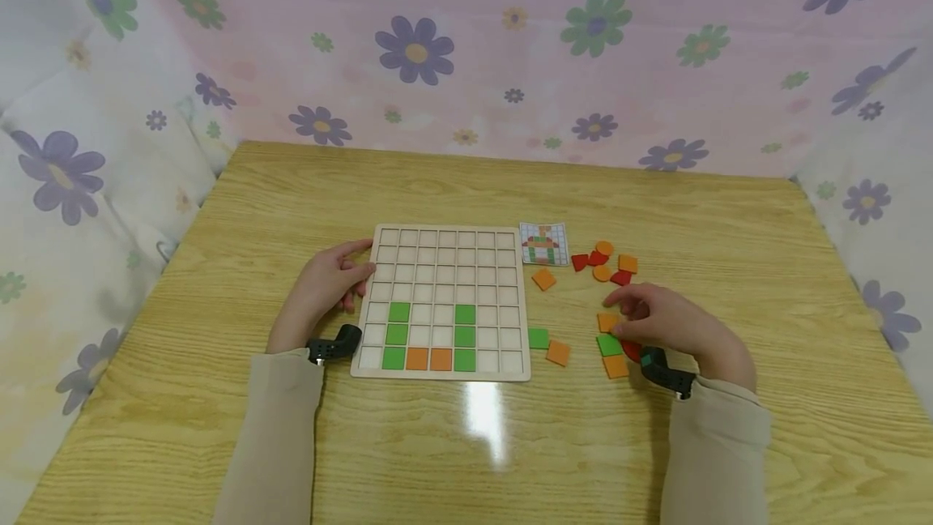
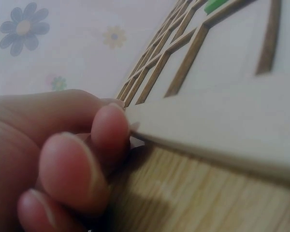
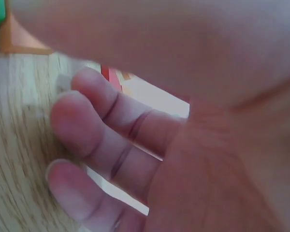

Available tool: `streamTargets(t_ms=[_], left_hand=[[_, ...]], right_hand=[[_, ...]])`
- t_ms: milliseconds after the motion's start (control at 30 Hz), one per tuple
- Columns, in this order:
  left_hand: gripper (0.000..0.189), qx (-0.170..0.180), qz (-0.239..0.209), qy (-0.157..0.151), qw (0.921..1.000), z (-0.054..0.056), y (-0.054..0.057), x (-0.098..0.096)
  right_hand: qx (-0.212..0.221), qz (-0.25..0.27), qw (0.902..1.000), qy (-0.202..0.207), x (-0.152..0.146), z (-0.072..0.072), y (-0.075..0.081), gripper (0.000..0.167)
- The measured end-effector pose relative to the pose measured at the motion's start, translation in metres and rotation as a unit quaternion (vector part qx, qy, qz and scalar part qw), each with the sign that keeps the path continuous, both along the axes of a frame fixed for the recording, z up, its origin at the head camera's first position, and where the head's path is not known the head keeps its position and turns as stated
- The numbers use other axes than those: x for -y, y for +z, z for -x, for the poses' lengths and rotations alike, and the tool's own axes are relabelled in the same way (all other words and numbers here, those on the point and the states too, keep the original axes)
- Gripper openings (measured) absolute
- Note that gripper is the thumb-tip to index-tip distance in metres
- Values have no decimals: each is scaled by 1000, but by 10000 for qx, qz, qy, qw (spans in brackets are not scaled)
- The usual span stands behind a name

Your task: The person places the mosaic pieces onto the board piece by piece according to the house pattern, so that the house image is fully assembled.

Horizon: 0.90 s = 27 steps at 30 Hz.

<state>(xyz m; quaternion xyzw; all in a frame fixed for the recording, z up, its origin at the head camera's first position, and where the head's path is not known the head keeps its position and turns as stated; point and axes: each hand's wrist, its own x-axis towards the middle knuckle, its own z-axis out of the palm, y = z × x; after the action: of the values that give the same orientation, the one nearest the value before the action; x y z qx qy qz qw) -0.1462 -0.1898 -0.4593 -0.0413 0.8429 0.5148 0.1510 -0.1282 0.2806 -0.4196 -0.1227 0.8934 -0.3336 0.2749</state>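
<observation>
A pale wooden grid board (image 1: 440, 383) lies flat, with green tiles (image 1: 464, 336) in two columns and two orange tiles (image 1: 417, 359) between them in the bottom row. My left hand (image 1: 328, 282) holds the board's left edge; in the left wrist view, thumb and a fingertip (image 2: 111, 123) meet at that edge. Over the loose pieces at the right hovers my right hand (image 1: 666, 322), fingers loosely bent. Its thumb is close to an orange square (image 1: 608, 322). The right wrist view shows nothing between the visible fingers (image 3: 77, 123); the thumb hides the index finger.
A small pattern card (image 1: 543, 245) lies by the board's top right corner. Orange discs (image 1: 604, 248) and red pieces (image 1: 579, 262) are scattered right of it. A loose green square (image 1: 538, 338) touches the board's right edge, beside an orange square (image 1: 558, 353). A flowered curtain (image 1: 466, 39) stands behind the table.
</observation>
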Motion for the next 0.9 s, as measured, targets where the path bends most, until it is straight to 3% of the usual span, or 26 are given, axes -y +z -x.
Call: streamTargets(t_ms=[367, 900], left_hand=[[51, 11, 34, -44, 10000, -1, 2, -1], [51, 53, -28, -20, 10000, 1, 0, -1]], right_hand=[[-27, -396, 9991, -128, 7, 2, 3, 27], [-122, -173, 9996, -179, 8, 5, -1, 28]])
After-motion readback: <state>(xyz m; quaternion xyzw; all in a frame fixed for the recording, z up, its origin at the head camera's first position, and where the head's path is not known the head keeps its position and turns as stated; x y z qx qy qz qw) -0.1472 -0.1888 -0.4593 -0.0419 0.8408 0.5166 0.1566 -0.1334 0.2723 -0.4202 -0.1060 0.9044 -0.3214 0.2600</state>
